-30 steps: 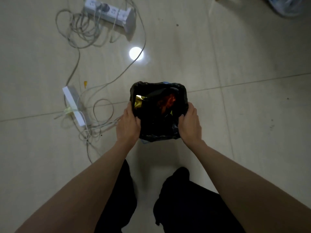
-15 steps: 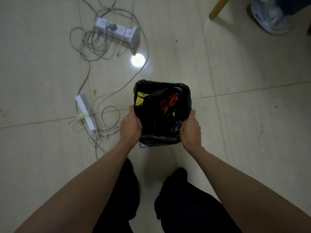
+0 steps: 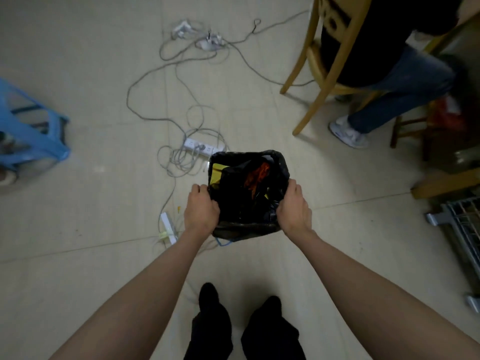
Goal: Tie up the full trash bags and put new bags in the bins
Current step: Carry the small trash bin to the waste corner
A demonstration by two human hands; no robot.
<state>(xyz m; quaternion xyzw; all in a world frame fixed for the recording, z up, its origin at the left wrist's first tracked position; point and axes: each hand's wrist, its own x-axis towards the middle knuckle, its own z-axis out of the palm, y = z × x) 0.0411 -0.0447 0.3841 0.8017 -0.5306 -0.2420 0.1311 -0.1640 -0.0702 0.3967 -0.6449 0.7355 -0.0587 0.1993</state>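
view tilted up, wooden chair [image 3: 315,74], seated person's leg [image 3: 394,100] and blue stool [image 3: 33,136] now in frame, bin [image 3: 246,193] lifted closer, both hands keep gripping its rim

text: none legible | labels: none | numbers: none
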